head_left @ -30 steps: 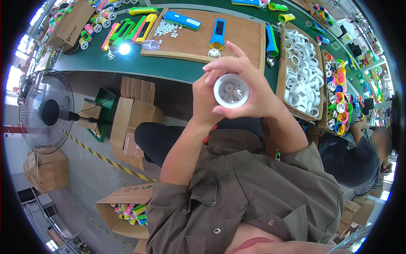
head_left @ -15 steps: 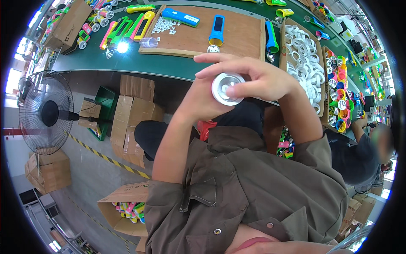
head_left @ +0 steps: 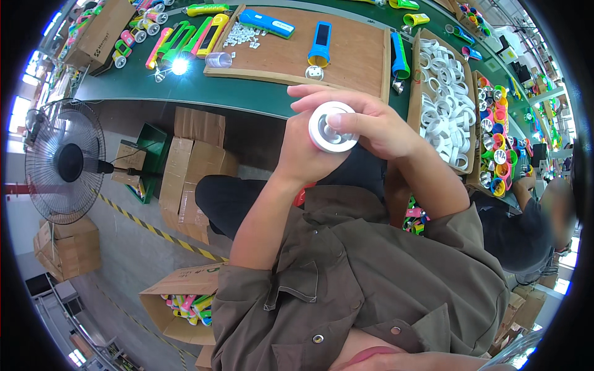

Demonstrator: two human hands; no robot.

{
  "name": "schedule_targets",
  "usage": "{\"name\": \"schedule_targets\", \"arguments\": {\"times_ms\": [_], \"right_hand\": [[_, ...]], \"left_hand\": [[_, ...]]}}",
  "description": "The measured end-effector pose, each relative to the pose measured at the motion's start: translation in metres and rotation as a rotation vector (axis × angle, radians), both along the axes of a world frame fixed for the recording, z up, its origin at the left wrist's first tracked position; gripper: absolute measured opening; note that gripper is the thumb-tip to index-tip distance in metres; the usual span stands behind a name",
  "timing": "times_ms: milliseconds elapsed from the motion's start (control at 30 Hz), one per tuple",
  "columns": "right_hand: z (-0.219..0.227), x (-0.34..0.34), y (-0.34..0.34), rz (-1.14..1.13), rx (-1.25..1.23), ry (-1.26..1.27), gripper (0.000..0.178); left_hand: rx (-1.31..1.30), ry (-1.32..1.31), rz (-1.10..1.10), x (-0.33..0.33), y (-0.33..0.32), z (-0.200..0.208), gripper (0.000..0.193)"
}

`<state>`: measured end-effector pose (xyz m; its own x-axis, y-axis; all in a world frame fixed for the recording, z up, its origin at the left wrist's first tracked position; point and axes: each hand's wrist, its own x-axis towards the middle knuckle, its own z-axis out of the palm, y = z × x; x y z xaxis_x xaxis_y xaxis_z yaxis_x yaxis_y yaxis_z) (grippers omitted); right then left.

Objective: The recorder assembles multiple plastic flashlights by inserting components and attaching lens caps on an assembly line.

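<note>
Together at the centre of the frame, with the left hand (head_left: 300,148) wrapped around the side of a white cup (head_left: 327,137) and the right hand (head_left: 388,128) over it, thumb pressed into the mouth, fingers stretched out across the back; cannot tell whether gripping there too. Round rim facing up toward the camera, lower part hidden in the left palm. Probably light, stiff and smooth, so apt to slip or turn; perhaps thin enough to crack under a hard squeeze. Best held around the outer wall, just below the rim. Just above, on the green table (head_left: 142,90), a wood-edged board (head_left: 284,59) with a blue torch (head_left: 320,42) and, toward the upper left, small white bits (head_left: 240,36). Upper right of the hands, a carton (head_left: 413,102) of white rings (head_left: 447,93). At upper left, a glaring lamp (head_left: 180,66); at far left, a fan (head_left: 69,162).
</note>
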<state>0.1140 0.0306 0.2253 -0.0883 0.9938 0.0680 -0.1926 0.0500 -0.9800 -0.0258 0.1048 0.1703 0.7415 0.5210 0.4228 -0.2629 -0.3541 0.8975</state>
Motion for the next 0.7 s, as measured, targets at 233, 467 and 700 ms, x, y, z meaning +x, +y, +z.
{"name": "schedule_targets", "arguments": {"times_ms": [233,467,700], "right_hand": [[0.016,-0.005,-0.006,0.051,-0.073,-0.016,0.041],[0.006,-0.011,-0.010,0.021,0.077,-0.116,0.032],[0.011,-0.011,-0.009,0.066,0.061,0.160,0.062]], "left_hand": [[-0.050,-0.025,0.014,-0.001,0.002,0.008,0.033],[0.083,-0.039,0.044,-0.001,0.003,0.003,0.040],[0.231,-0.065,-0.013,-0.003,0.013,0.013,0.046]]}}
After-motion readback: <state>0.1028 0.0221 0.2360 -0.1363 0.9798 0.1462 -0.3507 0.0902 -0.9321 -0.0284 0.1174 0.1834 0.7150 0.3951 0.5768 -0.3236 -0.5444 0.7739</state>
